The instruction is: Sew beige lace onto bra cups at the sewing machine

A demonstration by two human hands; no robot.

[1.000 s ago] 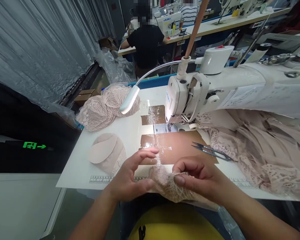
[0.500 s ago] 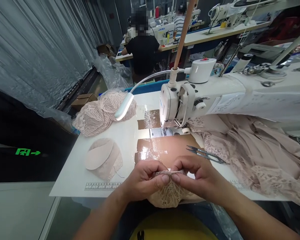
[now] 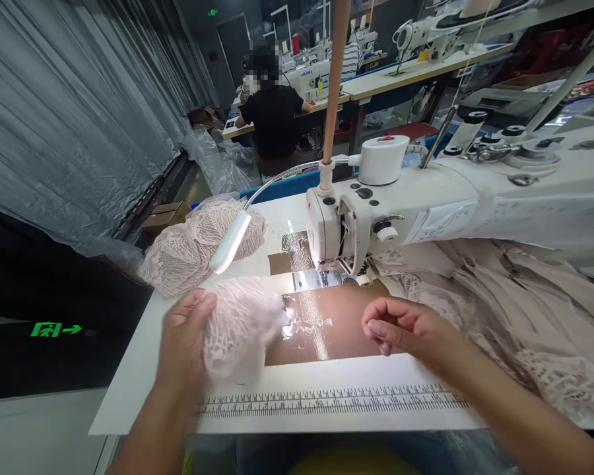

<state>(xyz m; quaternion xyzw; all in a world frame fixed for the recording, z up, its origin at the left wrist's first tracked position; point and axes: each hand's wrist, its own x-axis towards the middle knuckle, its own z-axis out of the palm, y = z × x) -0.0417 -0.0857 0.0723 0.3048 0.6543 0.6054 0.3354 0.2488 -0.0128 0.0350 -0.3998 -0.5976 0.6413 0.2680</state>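
Observation:
My left hand (image 3: 188, 336) is closed on a pale pink lace piece (image 3: 237, 323), cup-like in shape and smeared by motion at its right side. It hangs over the left part of the white sewing table (image 3: 143, 369). Curled fingers and thumb close my right hand (image 3: 400, 324) above the right side of the brown plate (image 3: 327, 330); whether anything is inside cannot be made out. The thread snips seen earlier do not show. Behind the held piece, a heap of similar lace pieces (image 3: 178, 254) sits at the left.
The white sewing machine (image 3: 406, 204) stands behind the plate, with a lamp (image 3: 230, 241) bent over the table. Pink lace fabric (image 3: 475, 297) is bunched at the right. A printed ruler (image 3: 327, 402) runs along the front edge. A person in black (image 3: 274, 119) sits ahead.
My hands have parted. The left carried the lace piece up and left from the table's front edge; the right moved slightly right, letting go of it. The view has shifted a little.

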